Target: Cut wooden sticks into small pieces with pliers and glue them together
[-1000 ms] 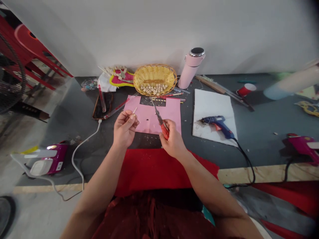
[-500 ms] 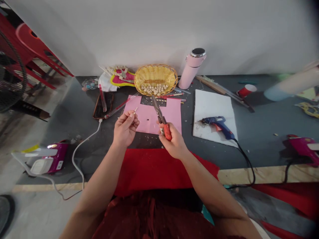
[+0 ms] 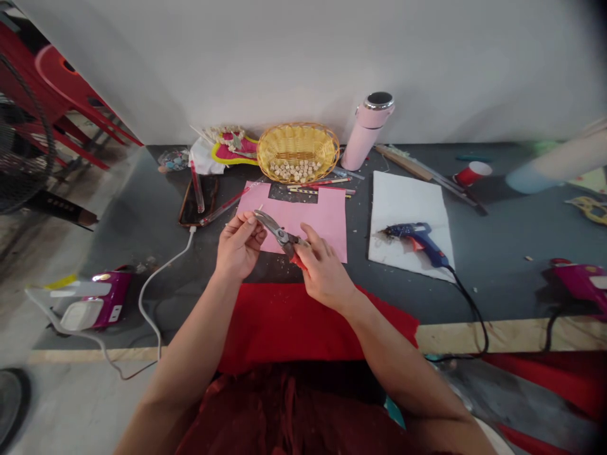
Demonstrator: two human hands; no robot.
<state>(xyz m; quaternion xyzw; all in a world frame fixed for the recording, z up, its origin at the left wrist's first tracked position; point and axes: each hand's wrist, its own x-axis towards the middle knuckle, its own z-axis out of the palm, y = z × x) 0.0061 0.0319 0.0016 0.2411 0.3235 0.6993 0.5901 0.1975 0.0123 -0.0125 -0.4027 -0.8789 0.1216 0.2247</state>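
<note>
My left hand (image 3: 241, 245) is closed, pinching a thin pale stick (image 3: 260, 207) between thumb and fingertips. Red-handled snips (image 3: 283, 237) are gripped in my right hand (image 3: 326, 268), their metal jaws turned left so the tip reaches the stick at my left fingertips. Whether the jaws touch the stick, I cannot make out. Beneath both hands lies a pink sheet (image 3: 327, 221) with a notch in its far edge. Just beyond it a wicker basket (image 3: 298, 140) holds several small pale pieces (image 3: 296, 170).
Right of the pink sheet, a blue glue gun (image 3: 417, 241) rests on a white board (image 3: 408, 189), its cord trailing off the front edge. A pink flask (image 3: 367, 133) stands by the wall. On the left are a phone (image 3: 190, 208) with a cable and a purple device (image 3: 111, 297).
The snips have swung from pointing away to pointing left, and their jaws now meet my left fingertips. My right hand has turned over with them; my left hand stays nearly in place.
</note>
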